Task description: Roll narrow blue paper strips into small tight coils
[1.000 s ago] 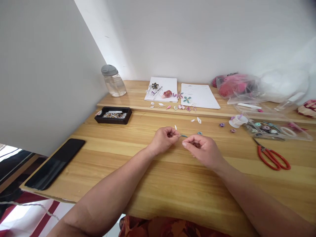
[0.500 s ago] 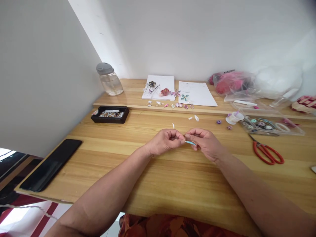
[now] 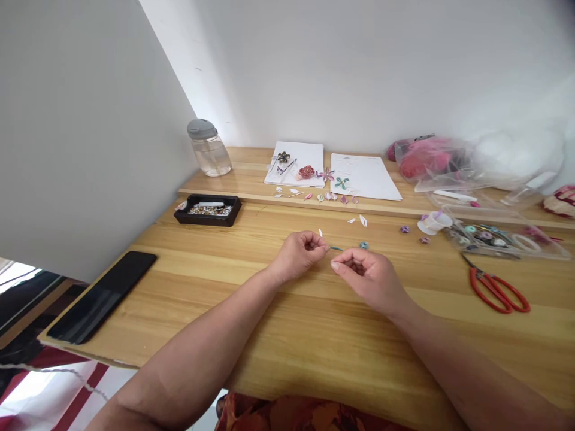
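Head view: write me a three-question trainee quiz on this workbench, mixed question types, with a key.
1. From which hand's fingertips does the slim blue strip stick out?
2. True or false: in the picture, the red-handled scissors lie to the right of the black phone.
3. At which end of the raised shelf, as pictured, does the lidded bottle stand? A) left B) middle C) right

Key
1. The left hand.
2. True.
3. A.
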The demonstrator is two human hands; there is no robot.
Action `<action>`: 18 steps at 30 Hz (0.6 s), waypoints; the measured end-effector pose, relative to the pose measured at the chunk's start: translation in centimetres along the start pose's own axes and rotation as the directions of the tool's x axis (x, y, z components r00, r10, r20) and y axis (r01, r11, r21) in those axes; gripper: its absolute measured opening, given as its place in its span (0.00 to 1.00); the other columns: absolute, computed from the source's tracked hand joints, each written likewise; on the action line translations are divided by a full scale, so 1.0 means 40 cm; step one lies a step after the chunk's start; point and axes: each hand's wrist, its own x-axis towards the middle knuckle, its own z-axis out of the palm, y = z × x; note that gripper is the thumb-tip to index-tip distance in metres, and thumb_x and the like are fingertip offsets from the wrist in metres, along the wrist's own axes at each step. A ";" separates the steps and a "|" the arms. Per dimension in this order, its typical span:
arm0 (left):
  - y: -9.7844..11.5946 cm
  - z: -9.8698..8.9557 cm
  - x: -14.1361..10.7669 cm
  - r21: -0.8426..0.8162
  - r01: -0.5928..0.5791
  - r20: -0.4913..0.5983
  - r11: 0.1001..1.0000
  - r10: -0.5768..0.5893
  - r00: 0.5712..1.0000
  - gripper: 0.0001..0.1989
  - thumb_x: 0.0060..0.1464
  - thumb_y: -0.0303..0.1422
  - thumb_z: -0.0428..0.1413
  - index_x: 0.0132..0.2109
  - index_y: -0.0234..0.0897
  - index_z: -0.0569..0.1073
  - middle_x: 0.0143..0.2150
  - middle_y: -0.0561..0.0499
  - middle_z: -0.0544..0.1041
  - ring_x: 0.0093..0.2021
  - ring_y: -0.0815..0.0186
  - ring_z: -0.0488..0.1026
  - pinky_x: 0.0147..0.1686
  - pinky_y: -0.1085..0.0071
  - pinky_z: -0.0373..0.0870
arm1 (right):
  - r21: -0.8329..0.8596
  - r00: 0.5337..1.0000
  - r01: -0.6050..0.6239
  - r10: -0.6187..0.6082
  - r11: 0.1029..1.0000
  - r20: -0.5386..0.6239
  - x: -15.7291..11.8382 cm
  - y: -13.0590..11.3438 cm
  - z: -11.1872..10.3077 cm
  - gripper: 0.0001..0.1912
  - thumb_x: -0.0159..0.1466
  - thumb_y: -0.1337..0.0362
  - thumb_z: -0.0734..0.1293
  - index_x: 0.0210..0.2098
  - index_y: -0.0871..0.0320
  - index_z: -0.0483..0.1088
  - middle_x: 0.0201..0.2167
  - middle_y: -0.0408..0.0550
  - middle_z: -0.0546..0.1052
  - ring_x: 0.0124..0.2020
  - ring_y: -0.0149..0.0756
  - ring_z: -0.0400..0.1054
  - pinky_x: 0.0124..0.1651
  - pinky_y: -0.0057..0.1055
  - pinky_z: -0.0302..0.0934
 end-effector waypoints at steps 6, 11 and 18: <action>0.015 0.003 -0.019 0.038 0.002 0.260 0.999 -0.012 0.965 0.11 0.48 0.38 0.58 0.32 0.32 0.73 0.24 0.55 0.67 0.24 0.75 0.59 0.25 0.76 0.55 | -0.029 0.993 0.093 -0.095 0.995 -0.067 0.013 -0.010 -0.036 0.08 0.60 0.58 0.68 0.31 0.56 0.74 0.26 0.44 0.74 0.26 0.31 0.63 0.28 0.29 0.56; 0.030 0.003 -0.026 -0.068 0.033 0.344 0.997 -0.007 0.939 0.12 0.49 0.39 0.59 0.32 0.32 0.72 0.26 0.55 0.67 0.24 0.76 0.58 0.24 0.77 0.53 | 0.251 0.995 -0.103 0.100 0.962 0.023 0.043 0.025 -0.052 0.12 0.56 0.55 0.72 0.30 0.58 0.74 0.25 0.42 0.73 0.20 0.25 0.58 0.23 0.27 0.52; 0.025 -0.001 -0.016 -0.149 0.023 0.205 0.989 0.008 0.979 0.15 0.50 0.42 0.59 0.33 0.32 0.71 0.23 0.57 0.63 0.21 0.77 0.54 0.22 0.76 0.49 | 0.459 0.949 -0.315 0.261 0.831 0.179 0.028 0.030 -0.011 0.15 0.51 0.56 0.75 0.29 0.59 0.71 0.23 0.42 0.73 0.16 0.23 0.58 0.19 0.24 0.53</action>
